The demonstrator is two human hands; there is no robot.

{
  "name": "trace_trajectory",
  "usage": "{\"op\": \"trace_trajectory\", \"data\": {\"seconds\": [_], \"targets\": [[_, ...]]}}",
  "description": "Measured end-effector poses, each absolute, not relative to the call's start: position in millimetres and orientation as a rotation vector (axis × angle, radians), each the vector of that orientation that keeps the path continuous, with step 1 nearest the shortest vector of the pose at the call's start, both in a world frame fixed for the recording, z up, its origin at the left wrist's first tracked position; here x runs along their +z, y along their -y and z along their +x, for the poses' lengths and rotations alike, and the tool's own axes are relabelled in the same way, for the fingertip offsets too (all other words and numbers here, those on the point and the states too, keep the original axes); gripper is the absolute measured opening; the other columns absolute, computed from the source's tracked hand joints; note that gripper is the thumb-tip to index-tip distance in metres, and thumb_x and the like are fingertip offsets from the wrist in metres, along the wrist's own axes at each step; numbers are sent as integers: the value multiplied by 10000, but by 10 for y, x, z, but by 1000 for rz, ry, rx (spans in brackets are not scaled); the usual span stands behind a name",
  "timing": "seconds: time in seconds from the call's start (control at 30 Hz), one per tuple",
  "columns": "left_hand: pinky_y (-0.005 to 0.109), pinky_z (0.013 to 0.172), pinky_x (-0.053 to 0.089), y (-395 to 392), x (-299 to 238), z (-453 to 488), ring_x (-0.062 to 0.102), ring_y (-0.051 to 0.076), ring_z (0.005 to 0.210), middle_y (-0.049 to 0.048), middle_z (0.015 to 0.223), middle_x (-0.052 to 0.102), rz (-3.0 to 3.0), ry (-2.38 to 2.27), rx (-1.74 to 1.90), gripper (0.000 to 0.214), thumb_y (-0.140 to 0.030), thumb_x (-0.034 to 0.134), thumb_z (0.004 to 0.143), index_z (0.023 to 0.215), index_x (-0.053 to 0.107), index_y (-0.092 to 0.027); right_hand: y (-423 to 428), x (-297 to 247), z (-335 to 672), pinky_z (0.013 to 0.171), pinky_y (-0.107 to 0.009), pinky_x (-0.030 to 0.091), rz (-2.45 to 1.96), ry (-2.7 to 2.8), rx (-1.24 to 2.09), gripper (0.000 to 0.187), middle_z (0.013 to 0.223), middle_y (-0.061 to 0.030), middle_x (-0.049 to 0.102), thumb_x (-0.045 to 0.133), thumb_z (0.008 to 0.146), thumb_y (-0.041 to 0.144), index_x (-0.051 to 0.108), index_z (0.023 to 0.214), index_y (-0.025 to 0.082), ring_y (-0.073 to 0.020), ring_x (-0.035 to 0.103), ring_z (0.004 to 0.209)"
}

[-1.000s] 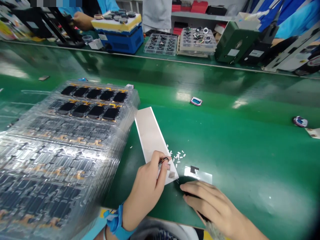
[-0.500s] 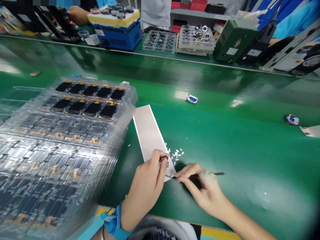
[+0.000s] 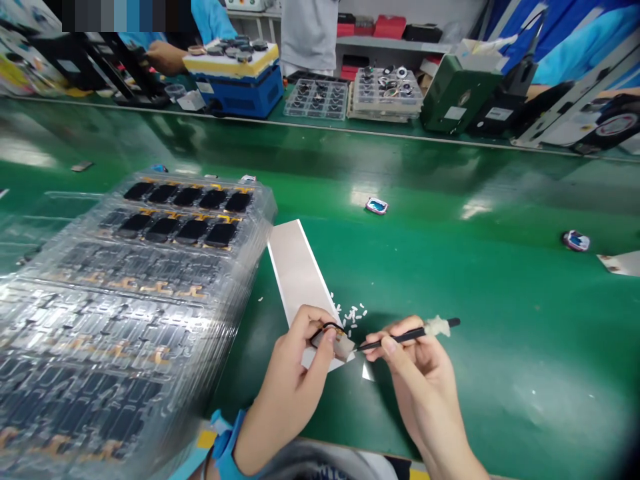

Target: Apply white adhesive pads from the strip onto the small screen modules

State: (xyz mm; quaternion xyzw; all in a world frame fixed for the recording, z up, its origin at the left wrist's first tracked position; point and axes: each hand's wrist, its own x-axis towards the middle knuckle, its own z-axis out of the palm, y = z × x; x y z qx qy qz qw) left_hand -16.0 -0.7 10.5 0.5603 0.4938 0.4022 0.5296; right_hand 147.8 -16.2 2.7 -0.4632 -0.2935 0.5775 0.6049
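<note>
On the green bench (image 3: 500,280), clear trays (image 3: 150,267) hold black screens (image 3: 163,194); left hand (image 3: 285,393) pinches a tiny part (image 3: 333,340), right hand (image 3: 425,380) a black stick (image 3: 400,339).

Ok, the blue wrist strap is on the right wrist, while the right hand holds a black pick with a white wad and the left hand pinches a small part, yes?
No: the blue wrist strap is on the left wrist, not the right, as the head view shows. The rest stands: the right hand holds the black pick with the white wad, and the left hand pinches the small part.
</note>
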Motion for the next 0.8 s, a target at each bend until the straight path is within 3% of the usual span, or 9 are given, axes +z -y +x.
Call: {"op": "trace_trajectory", "data": {"seconds": [0.17,0.27,0.43,0.6,0.8], "targets": [[224,721,476,-28,91,-170,616,122,780,-8,833,635,1256,-1170,1002,84,-262,443,1024,970,496,-225,241,49,1403,679,-226,621,-1025,909,1069,120,914,-4,725,644,891,112,626,909,229,-108,731,692],[237,732,494,-32,82,-172,634,132,790,10,879,645,1130,-1143,1040,82,-299,476,1012,1028,494,-220,288,77,1408,750,-267,626,-957,1147,913,162,993,-29,714,584,899,59,613,891,218,-135,738,790],[241,668,504,-17,97,-169,625,122,672,-6,794,616,987,-1010,954,188,-356,468,1013,1132,488,-212,286,79,1381,760,-264,587,-991,997,1039,90,898,-13,694,577,941,173,533,935,250,-131,692,809],[218,578,468,-25,70,-170,570,93,603,-6,823,580,1004,-950,909,171,-367,473,1014,1086,503,-215,234,16,1391,701,-278,580,-992,832,1141,111,914,-4,609,637,911,228,534,869,237,-113,659,698],[210,579,412,5,108,-181,536,88,626,-13,829,579,999,-958,910,109,-314,417,1036,1022,477,-225,238,-53,1338,729,-265,598,-1066,751,1054,94,861,-15,650,655,901,220,565,890,244,-134,696,770]]}}
